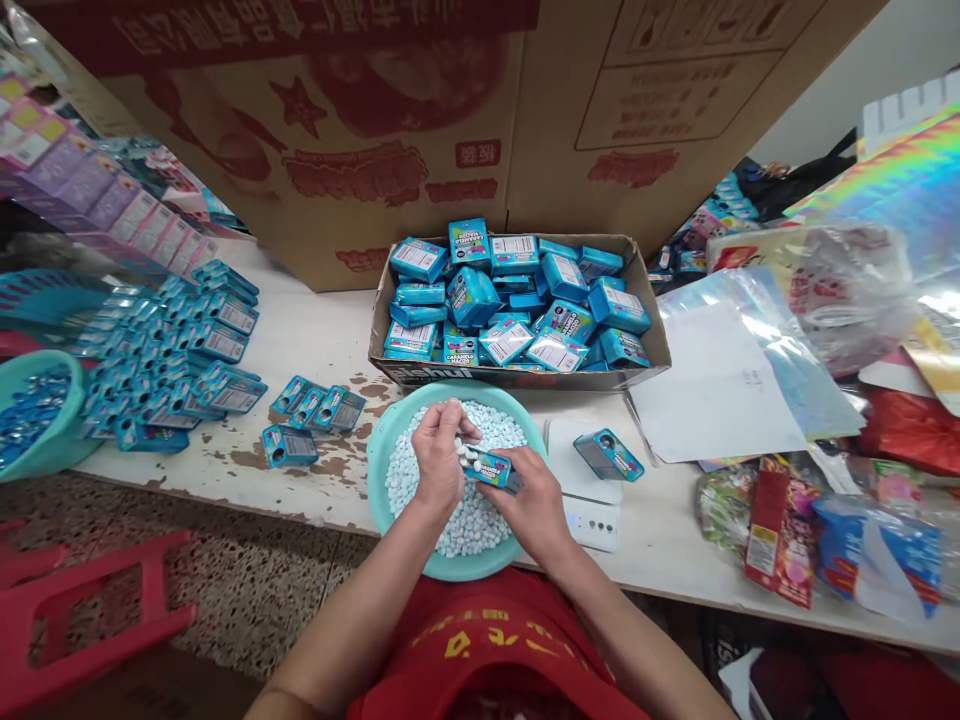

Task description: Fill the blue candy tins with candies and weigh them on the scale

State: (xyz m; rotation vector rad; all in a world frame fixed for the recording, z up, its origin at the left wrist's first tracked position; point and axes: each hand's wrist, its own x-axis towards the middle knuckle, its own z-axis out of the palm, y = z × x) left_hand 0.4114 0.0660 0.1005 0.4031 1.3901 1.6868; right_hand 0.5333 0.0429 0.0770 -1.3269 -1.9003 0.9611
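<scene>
My right hand (536, 505) grips a small blue candy box (491, 468), tilted on its side over a turquoise basin (379, 500). Curled fingers of my left hand (437, 450) hold a few white candies (463, 452) at the box's left end. Small pale candies (469, 525) fill much of the basin below both hands. A white digital scale (592, 520) lies just right of the basin, and another blue box (609, 455) with a dark round hole rests on its edge.
Behind the basin stands an open carton (517, 378) heaped with blue boxes. Several more boxes (307, 405) lie to the left, beside a large cluster (187, 350) and a second basin (71, 420). A big cardboard box (480, 120) blocks the back. Papers (720, 380) and bags lie right.
</scene>
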